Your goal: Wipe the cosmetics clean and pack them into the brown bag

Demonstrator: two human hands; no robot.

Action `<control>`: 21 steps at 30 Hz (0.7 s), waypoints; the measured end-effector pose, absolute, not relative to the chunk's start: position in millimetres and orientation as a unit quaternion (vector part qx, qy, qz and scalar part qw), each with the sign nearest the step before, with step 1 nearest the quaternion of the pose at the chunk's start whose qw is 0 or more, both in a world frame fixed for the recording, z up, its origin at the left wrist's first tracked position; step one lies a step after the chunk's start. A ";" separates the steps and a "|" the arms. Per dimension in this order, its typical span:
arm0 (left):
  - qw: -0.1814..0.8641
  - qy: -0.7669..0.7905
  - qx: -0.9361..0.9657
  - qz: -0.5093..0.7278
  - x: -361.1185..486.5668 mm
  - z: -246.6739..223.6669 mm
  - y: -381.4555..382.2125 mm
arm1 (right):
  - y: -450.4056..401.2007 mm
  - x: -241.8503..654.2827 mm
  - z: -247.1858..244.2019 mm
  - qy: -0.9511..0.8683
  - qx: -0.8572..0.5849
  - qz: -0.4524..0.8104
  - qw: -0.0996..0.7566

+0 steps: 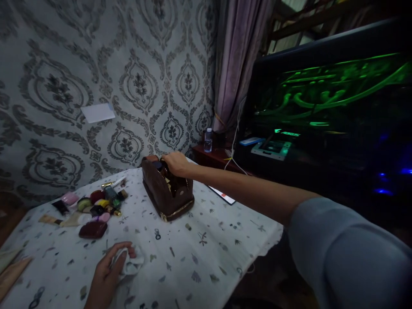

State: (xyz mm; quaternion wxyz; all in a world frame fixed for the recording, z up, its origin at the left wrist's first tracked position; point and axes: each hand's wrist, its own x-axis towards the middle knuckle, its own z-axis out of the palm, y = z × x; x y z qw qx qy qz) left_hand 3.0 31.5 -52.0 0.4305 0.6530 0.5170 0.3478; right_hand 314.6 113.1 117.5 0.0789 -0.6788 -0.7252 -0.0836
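Note:
A brown leather-like cosmetic bag (pixel 156 184) with a gold zipper stands unzipped on the table, with dark items and a gold glint inside. My right hand (pixel 176 163) reaches over its far side. Its fingers dip into the opening and are mostly hidden, so I cannot see what they touch. Near the front of the table, my left hand (pixel 112 266) is curled around a crumpled white tissue (pixel 133 262). Just beyond it lies a dark red glossy case (pixel 93 230), at the near edge of a pile of small cosmetics (pixel 98 210).
A patterned white cloth covers the table (pixel 199 257). A tablet-like flat object (pixel 227 197) lies behind my right forearm. A small clear bottle (pixel 208 140) stands on a red-brown surface at the back. To the right is a computer case (pixel 322 124) with green lights, and white cables (pixel 237 141) hang beside it.

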 end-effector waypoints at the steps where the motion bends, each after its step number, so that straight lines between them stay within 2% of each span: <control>1: 0.433 0.518 0.652 0.345 3.5 -51.9 30.6 | 114.3 311.6 115.7 -0.730 -0.676 -0.082 0.065; 9: 0.445 0.512 0.634 0.371 8.1 -56.3 22.4 | 127.8 303.5 91.9 -0.714 -0.697 -0.070 -0.001; 21: 0.416 0.513 0.650 0.376 8.1 -55.5 22.8 | 132.8 312.1 65.7 -0.682 -0.732 -0.003 -0.007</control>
